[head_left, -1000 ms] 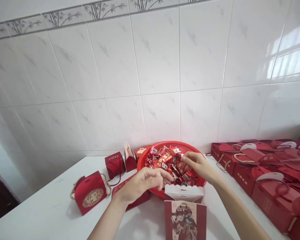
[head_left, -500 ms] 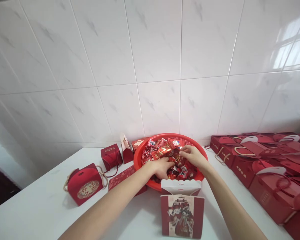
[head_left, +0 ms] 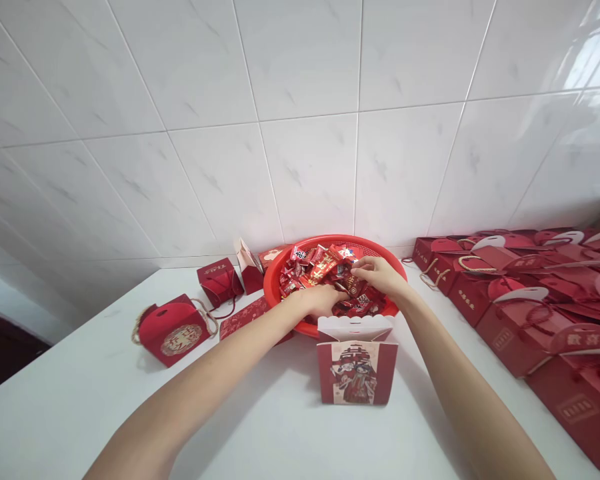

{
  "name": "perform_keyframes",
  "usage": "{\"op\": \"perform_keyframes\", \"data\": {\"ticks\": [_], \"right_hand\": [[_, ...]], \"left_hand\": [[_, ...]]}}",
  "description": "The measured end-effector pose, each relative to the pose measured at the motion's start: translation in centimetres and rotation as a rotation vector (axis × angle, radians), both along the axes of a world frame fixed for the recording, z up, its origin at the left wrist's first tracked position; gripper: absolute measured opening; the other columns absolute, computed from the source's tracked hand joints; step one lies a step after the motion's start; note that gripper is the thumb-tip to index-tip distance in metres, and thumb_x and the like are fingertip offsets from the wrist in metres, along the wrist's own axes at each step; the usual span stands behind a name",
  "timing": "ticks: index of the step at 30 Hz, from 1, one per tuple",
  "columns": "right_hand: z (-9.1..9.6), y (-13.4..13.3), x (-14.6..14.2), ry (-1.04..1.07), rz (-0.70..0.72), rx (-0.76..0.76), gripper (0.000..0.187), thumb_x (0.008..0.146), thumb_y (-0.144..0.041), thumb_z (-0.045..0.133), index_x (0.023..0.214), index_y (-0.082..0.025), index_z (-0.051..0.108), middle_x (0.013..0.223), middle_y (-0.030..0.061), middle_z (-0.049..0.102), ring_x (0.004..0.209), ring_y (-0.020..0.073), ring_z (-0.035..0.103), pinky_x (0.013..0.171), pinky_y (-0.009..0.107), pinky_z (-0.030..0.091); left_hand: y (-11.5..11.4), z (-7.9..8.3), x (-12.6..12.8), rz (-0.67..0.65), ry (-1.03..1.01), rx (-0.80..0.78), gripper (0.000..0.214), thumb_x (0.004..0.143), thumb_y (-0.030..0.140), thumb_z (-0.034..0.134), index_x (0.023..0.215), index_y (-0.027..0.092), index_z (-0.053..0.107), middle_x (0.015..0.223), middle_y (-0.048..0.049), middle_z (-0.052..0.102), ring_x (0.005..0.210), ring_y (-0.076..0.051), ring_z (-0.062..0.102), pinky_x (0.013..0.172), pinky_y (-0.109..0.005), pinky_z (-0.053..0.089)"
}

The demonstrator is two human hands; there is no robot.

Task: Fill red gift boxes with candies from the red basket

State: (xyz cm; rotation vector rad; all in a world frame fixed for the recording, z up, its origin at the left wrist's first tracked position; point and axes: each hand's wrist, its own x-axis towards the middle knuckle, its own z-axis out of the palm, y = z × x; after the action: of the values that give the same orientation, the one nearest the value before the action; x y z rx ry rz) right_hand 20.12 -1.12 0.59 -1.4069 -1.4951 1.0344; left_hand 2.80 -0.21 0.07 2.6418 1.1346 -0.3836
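Observation:
A round red basket (head_left: 280, 280) full of red-wrapped candies (head_left: 316, 264) stands against the tiled wall. Both my hands are inside it. My left hand (head_left: 321, 298) lies palm-down on the candies with its fingers curled into the pile. My right hand (head_left: 375, 272) pinches a wrapped candy near the basket's right side. In front of the basket stands an open red gift box (head_left: 356, 360) with a printed picture on its face and a white scalloped flap up.
To the left lie a closed red box with rope handles (head_left: 173, 329), a flat red box (head_left: 245, 317) and two small red boxes (head_left: 218, 280). Rows of closed red gift boxes (head_left: 520, 300) fill the counter's right side. The white counter (head_left: 80, 400) drops off at the left.
Both hands have gone down from above the basket into the candies. The view has tilted down, so the open box now shows whole.

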Motion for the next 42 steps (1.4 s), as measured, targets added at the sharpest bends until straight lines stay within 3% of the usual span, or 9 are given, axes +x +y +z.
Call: {"op": "perform_keyframes", "data": {"ticks": [7, 10, 15, 18, 24, 29, 33, 38, 42], "right_hand": [[0.0, -0.2, 0.1, 0.001, -0.009, 0.011, 0.004, 0.082, -0.017, 0.063, 0.079, -0.014, 0.063, 0.066, -0.0002, 0.06, 0.059, 0.0108, 0.054, 0.058, 0.023, 0.042], [-0.1, -0.2, 0.3, 0.06, -0.02, 0.031, 0.008, 0.084, -0.021, 0.063, 0.082, -0.014, 0.063, 0.073, 0.0021, 0.063, 0.064, 0.0115, 0.057, 0.059, 0.022, 0.044], [-0.1, 0.0, 0.5, 0.186, -0.02, 0.02, 0.017, 0.09, -0.031, 0.061, 0.088, -0.015, 0.065, 0.087, 0.0067, 0.069, 0.079, 0.0163, 0.066, 0.068, 0.025, 0.051], [0.0, -0.1, 0.5, 0.225, 0.013, -0.018, 0.017, 0.092, -0.031, 0.059, 0.088, -0.015, 0.064, 0.09, 0.0077, 0.07, 0.08, 0.0166, 0.068, 0.067, 0.024, 0.053], [0.2, -0.4, 0.4, 0.204, 0.129, -0.096, 0.016, 0.095, -0.032, 0.059, 0.092, -0.016, 0.062, 0.087, 0.0065, 0.07, 0.069, 0.0138, 0.069, 0.061, 0.022, 0.054], [0.2, -0.4, 0.3, 0.166, 0.153, -0.092, 0.005, 0.089, -0.02, 0.065, 0.087, -0.016, 0.065, 0.08, 0.0035, 0.07, 0.063, 0.0114, 0.067, 0.057, 0.019, 0.051], [0.1, -0.1, 0.3, 0.22, 0.033, -0.048, 0.003, 0.086, -0.014, 0.065, 0.084, -0.016, 0.065, 0.075, 0.0022, 0.068, 0.061, 0.0104, 0.065, 0.056, 0.019, 0.051], [-0.2, 0.1, 0.3, 0.299, -0.056, 0.035, 0.001, 0.084, -0.014, 0.064, 0.083, -0.015, 0.064, 0.08, 0.0029, 0.069, 0.062, 0.0106, 0.066, 0.057, 0.02, 0.051], [-0.4, 0.2, 0.4, 0.294, -0.049, 0.026, 0.002, 0.082, -0.015, 0.065, 0.084, -0.015, 0.065, 0.077, 0.0031, 0.069, 0.062, 0.0109, 0.067, 0.055, 0.019, 0.05]], "left_hand": [[0.0, 0.4, -0.2, -0.003, -0.134, -0.093, 0.028, 0.068, 0.016, 0.061, 0.095, 0.02, 0.068, 0.082, -0.0047, 0.071, 0.07, -0.022, 0.062, 0.061, -0.029, 0.043], [0.0, 0.7, -1.0, 0.076, -0.379, -0.103, 0.019, 0.068, 0.02, 0.066, 0.088, 0.018, 0.066, 0.076, -0.0031, 0.069, 0.07, -0.021, 0.062, 0.064, -0.029, 0.045], [0.8, 0.8, -2.3, 0.282, -0.997, 0.102, 0.014, 0.072, 0.021, 0.06, 0.084, 0.016, 0.066, 0.092, -0.0059, 0.071, 0.087, -0.021, 0.065, 0.082, -0.032, 0.049], [1.3, 0.5, -2.6, 0.316, -1.074, 0.098, 0.017, 0.072, 0.02, 0.058, 0.087, 0.016, 0.067, 0.095, -0.0071, 0.071, 0.092, -0.022, 0.065, 0.086, -0.034, 0.05], [1.2, 0.3, -2.4, 0.28, -1.036, 0.142, 0.02, 0.077, 0.022, 0.059, 0.094, 0.017, 0.068, 0.104, -0.0072, 0.071, 0.103, -0.023, 0.065, 0.098, -0.038, 0.048], [1.0, 0.4, -2.5, 0.279, -0.961, 0.23, 0.035, 0.079, 0.016, 0.057, 0.112, 0.02, 0.068, 0.121, -0.0068, 0.068, 0.118, -0.025, 0.06, 0.104, -0.041, 0.045], [0.7, 0.3, -2.1, 0.244, -0.734, 0.326, 0.033, 0.077, 0.017, 0.063, 0.108, 0.019, 0.073, 0.129, -0.0108, 0.062, 0.122, -0.029, 0.057, 0.108, -0.045, 0.042], [0.1, 0.3, -0.6, -0.137, -0.332, 0.107, 0.039, 0.076, 0.024, 0.069, 0.115, 0.02, 0.071, 0.126, -0.0106, 0.065, 0.117, -0.028, 0.06, 0.1, -0.036, 0.047], [-0.2, 0.5, 1.1, -0.123, -0.028, 0.13, 0.049, 0.08, 0.022, 0.063, 0.129, 0.022, 0.062, 0.119, -0.0132, 0.07, 0.11, -0.032, 0.064, 0.087, -0.039, 0.051]]}}
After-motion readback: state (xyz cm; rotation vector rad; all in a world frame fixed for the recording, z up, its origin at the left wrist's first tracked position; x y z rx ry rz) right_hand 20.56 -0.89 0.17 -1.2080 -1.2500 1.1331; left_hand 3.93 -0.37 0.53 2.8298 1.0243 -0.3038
